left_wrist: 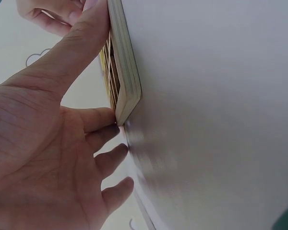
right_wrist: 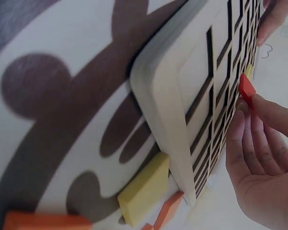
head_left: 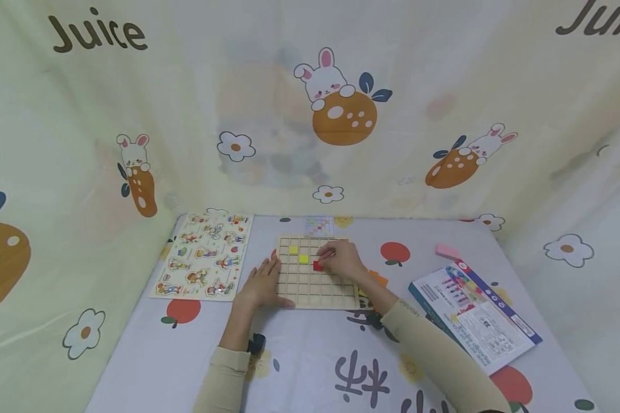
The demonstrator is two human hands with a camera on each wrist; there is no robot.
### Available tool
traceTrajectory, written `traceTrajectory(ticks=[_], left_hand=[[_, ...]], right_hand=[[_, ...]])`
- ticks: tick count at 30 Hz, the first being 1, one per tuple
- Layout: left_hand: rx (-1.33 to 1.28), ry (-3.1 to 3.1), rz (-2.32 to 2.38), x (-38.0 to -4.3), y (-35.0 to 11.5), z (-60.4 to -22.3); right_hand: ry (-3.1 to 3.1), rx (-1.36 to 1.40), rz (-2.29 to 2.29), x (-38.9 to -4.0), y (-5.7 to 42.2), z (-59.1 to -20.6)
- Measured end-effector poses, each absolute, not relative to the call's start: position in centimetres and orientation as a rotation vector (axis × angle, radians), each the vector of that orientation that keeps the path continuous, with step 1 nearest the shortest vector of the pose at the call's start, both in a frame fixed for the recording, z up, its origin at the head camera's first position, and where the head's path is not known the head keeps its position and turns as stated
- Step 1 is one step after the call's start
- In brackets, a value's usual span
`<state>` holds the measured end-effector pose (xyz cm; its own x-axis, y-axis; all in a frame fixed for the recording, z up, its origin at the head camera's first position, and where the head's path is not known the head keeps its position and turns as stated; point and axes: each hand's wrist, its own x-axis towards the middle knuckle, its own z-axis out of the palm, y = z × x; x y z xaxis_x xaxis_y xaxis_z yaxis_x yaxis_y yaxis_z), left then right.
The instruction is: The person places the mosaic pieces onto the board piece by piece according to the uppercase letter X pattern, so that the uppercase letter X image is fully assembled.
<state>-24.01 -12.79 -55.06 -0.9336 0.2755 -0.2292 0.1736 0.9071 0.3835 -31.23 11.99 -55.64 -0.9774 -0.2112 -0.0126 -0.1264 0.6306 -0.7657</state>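
Observation:
A wooden grid board (head_left: 317,292) lies on the table with two yellow tiles (head_left: 303,259) in its upper left cells. My right hand (head_left: 342,261) is over the board, pinching a red tile (right_wrist: 246,88) between thumb and fingertips; in the head view the red tile (head_left: 317,266) appears just right of and below the second yellow one. At the board's left side, my left hand (head_left: 260,285) steadies it with spread fingers. In the left wrist view its thumb (left_wrist: 79,48) lies along the near edge and its fingertips touch around the corner.
A patterned card (head_left: 319,225) lies behind the board. Loose orange tiles (head_left: 379,279) and a yellow tile (right_wrist: 145,189) sit by its right edge. Left stands a picture puzzle board (head_left: 201,258); right are a printed box (head_left: 477,315) and a pink block (head_left: 447,251).

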Motion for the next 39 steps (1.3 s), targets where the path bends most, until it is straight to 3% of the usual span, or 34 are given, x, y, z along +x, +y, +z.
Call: traceTrajectory(ticks=[20,39], left_hand=[[0.341,2.802,0.515,-24.0,-12.6,-55.1],[0.347,2.8,0.527,-23.7,-12.5,-54.6]], right_hand=[[2.782,-0.48,-1.167,-31.3,11.4,-56.6],[2.89,-0.333,-1.218,-28.8,16.6,-54.0]])
